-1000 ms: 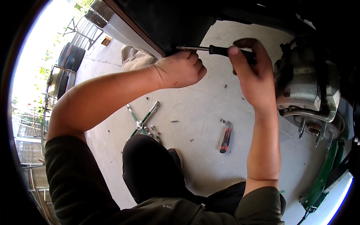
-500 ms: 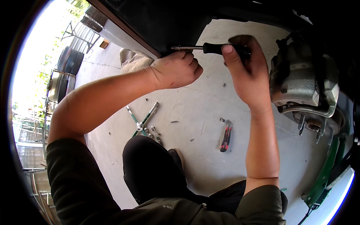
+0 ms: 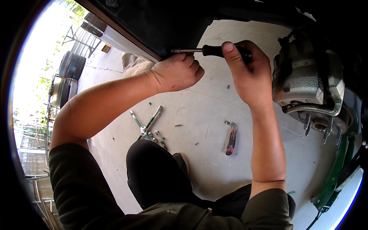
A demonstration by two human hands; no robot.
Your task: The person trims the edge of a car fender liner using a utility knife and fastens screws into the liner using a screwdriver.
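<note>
My right hand (image 3: 251,74) grips the black handle of a screwdriver-like driver (image 3: 211,50), thumb along it. Its metal shaft lies level, the tip at the lower corner of a black panel (image 3: 168,23) on the vehicle's underside, beside a brown-edged rim. My left hand (image 3: 176,74) is curled just below the tip, at that corner; what its fingers hold, if anything, is hidden. To the right of my right hand is a silver brake caliper (image 3: 299,82) above a hub (image 3: 320,120) with protruding studs.
On the concrete floor lie a green-and-chrome cross wrench (image 3: 143,129), a red-and-black hand tool (image 3: 231,140) and small metal bits. A beige cloth (image 3: 132,63) lies behind my left hand. A green jack (image 3: 333,178) stands at the right; stacked tyres (image 3: 73,65) are at the left.
The driver and both hands have shifted slightly left in the picture, as have the panel and caliper. My right thumb has risen along the handle, and the tip stays at the panel's corner.
</note>
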